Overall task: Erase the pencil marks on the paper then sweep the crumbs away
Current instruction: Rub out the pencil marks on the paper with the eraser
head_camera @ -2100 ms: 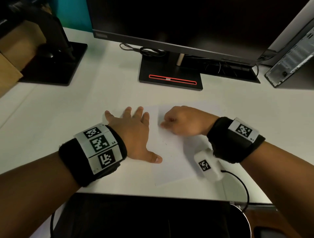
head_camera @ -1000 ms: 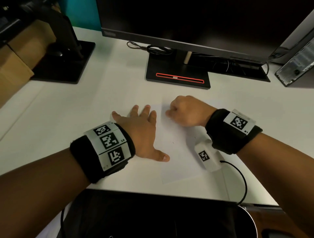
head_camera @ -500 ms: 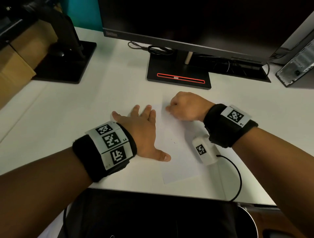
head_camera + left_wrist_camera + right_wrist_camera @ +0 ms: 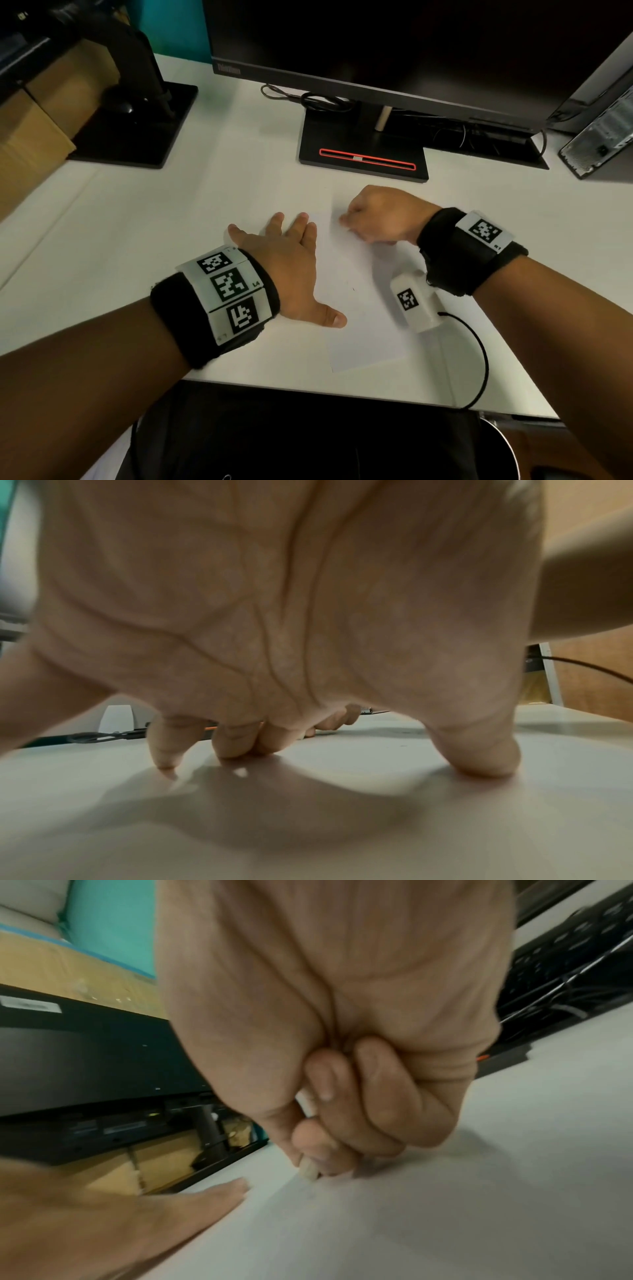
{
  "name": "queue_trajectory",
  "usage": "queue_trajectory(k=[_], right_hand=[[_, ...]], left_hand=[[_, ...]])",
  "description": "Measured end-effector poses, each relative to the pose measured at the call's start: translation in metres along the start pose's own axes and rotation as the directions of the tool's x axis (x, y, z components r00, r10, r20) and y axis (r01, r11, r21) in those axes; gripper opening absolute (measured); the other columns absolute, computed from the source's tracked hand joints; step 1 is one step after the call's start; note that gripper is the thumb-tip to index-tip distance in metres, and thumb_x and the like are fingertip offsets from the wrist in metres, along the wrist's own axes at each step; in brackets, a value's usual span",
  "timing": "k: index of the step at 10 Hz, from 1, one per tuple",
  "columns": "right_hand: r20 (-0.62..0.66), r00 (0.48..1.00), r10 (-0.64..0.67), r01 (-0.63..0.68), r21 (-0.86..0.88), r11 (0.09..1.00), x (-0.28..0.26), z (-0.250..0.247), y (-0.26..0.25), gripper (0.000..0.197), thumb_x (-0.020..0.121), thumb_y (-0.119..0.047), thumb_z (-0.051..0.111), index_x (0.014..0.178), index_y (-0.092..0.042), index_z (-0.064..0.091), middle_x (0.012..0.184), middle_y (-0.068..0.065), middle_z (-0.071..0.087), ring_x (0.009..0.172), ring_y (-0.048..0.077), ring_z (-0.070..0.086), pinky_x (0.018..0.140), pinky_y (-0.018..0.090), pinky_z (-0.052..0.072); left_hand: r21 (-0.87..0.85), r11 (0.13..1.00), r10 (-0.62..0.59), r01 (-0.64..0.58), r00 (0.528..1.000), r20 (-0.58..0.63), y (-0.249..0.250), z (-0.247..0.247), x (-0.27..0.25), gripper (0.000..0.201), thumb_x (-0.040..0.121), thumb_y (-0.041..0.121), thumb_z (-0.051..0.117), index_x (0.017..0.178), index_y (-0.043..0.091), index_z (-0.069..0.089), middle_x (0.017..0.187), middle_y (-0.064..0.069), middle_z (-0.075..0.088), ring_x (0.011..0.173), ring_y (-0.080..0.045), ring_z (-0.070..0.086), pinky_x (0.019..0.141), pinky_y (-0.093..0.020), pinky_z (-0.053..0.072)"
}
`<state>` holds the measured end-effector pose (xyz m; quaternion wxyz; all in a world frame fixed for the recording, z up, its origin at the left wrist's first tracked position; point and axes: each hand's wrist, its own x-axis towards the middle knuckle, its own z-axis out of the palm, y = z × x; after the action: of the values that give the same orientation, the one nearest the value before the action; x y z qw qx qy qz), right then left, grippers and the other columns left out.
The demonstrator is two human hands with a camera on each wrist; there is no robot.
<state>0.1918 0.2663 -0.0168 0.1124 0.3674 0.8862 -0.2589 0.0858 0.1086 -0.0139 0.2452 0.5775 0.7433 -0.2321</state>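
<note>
Head view, upper left: cardboard box (image 4: 30,137) and a black stand (image 4: 137,130) on the white desk (image 4: 171,212). Centre left: left hand (image 4: 291,270) lies flat, fingers straight and spread, palm down on the desk, thumb tip on the left edge of the paper (image 4: 359,308); left wrist view shows fingertips (image 4: 232,745) and thumb pressing the surface, holding nothing. Top centre: monitor (image 4: 376,44) with its base (image 4: 363,150) behind the paper. Paper sits centre frame, slightly tilted; a tiny dark mark near its middle, other marks too faint to tell. Centre right: right hand (image 4: 380,216) clenched at the paper's upper edge, pinching a small whitish eraser (image 4: 308,1169) between thumb and fingers, its tip touching the paper. Far right: computer case (image 4: 603,137) leaning at the frame edge
</note>
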Motion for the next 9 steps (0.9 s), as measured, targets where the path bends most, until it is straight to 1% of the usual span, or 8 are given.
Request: queue_trajectory(k=[1, 2, 4, 5, 6, 7, 8, 9], right_hand=[[-0.082, 0.995, 0.064, -0.064, -0.004, 0.998, -0.001, -0.006, 0.008, 0.042, 0.099, -0.032, 0.050, 0.067, -0.008, 0.059, 0.058, 0.006, 0.056, 0.050, 0.019, 0.050, 0.057, 0.027, 0.043], [0.015, 0.999, -0.051, 0.051, -0.034, 0.998, -0.005, 0.008, -0.003, 0.045, 0.101, -0.034, 0.049, 0.064, -0.010, 0.057, 0.059, 0.003, 0.053, 0.052, 0.016, 0.047, 0.056, 0.026, 0.040], [-0.061, 0.998, 0.012, -0.014, -0.034, 0.999, -0.003, -0.002, 0.008, 0.044, 0.100, -0.034, 0.048, 0.066, -0.008, 0.059, 0.061, 0.006, 0.057, 0.053, 0.018, 0.051, 0.056, 0.026, 0.040], [0.027, 0.996, -0.084, 0.086, -0.096, 0.992, -0.010, 0.010, 0.001, 0.047, 0.102, -0.037, 0.047, 0.065, -0.009, 0.058, 0.063, 0.004, 0.057, 0.058, 0.017, 0.051, 0.056, 0.028, 0.038], [0.006, 1.000, -0.015, 0.015, -0.014, 1.000, -0.013, 0.000, 0.016, 0.048, 0.100, -0.035, 0.050, 0.075, 0.003, 0.064, 0.062, 0.008, 0.059, 0.053, 0.020, 0.050, 0.054, 0.026, 0.043], [-0.039, 0.999, 0.009, -0.011, -0.062, 0.998, -0.018, -0.002, 0.026, 0.046, 0.099, -0.037, 0.049, 0.068, -0.005, 0.061, 0.063, 0.004, 0.061, 0.057, 0.019, 0.054, 0.058, 0.029, 0.042], [0.019, 1.000, -0.025, 0.026, -0.084, 0.996, -0.026, 0.005, 0.030, 0.044, 0.099, -0.039, 0.049, 0.065, -0.011, 0.058, 0.061, 0.003, 0.058, 0.054, 0.018, 0.051, 0.059, 0.032, 0.044], [-0.046, 0.995, 0.089, -0.091, -0.026, 0.996, -0.033, -0.008, 0.047, 0.043, 0.099, -0.038, 0.050, 0.067, -0.011, 0.061, 0.061, 0.004, 0.058, 0.055, 0.020, 0.052, 0.058, 0.029, 0.043]], left_hand=[[-0.005, 1.000, 0.005, -0.005, 1.000, 0.001, -0.001, 0.000, -0.001, 0.141, 0.061, 0.099, 0.041, 0.155, 0.014, -0.022, 0.163, 0.002, -0.029, 0.152, -0.029, -0.018, 0.108, -0.078, 0.014], [-0.006, 1.000, 0.003, -0.003, 1.000, 0.000, -0.001, 0.001, 0.000, 0.141, 0.062, 0.099, 0.042, 0.155, 0.014, -0.022, 0.163, 0.001, -0.029, 0.152, -0.029, -0.018, 0.108, -0.079, 0.014], [-0.007, 1.000, 0.009, -0.009, 1.000, 0.007, -0.001, 0.000, -0.001, 0.142, 0.061, 0.099, 0.041, 0.155, 0.014, -0.023, 0.163, 0.001, -0.029, 0.152, -0.030, -0.019, 0.108, -0.079, 0.013], [-0.008, 1.000, 0.008, -0.008, 1.000, 0.001, -0.002, 0.001, 0.001, 0.142, 0.061, 0.099, 0.041, 0.155, 0.014, -0.023, 0.163, 0.001, -0.029, 0.152, -0.029, -0.019, 0.108, -0.079, 0.013], [-0.008, 1.000, 0.011, -0.011, 1.000, 0.004, -0.001, 0.000, 0.001, 0.142, 0.060, 0.099, 0.041, 0.155, 0.014, -0.023, 0.163, 0.001, -0.030, 0.152, -0.029, -0.019, 0.108, -0.079, 0.013], [-0.005, 1.000, 0.010, -0.010, 1.000, 0.014, -0.002, 0.000, 0.000, 0.142, 0.060, 0.099, 0.041, 0.154, 0.014, -0.023, 0.162, 0.001, -0.030, 0.152, -0.030, -0.019, 0.108, -0.079, 0.013], [-0.006, 1.000, 0.009, -0.009, 1.000, 0.013, -0.002, -0.001, 0.001, 0.143, 0.060, 0.099, 0.042, 0.155, 0.015, -0.023, 0.162, 0.001, -0.030, 0.152, -0.030, -0.018, 0.108, -0.079, 0.013], [-0.005, 1.000, 0.010, -0.010, 1.000, 0.018, -0.001, -0.001, 0.001, 0.143, 0.060, 0.099, 0.042, 0.154, 0.015, -0.024, 0.162, 0.002, -0.031, 0.152, -0.030, -0.018, 0.108, -0.079, 0.013]])
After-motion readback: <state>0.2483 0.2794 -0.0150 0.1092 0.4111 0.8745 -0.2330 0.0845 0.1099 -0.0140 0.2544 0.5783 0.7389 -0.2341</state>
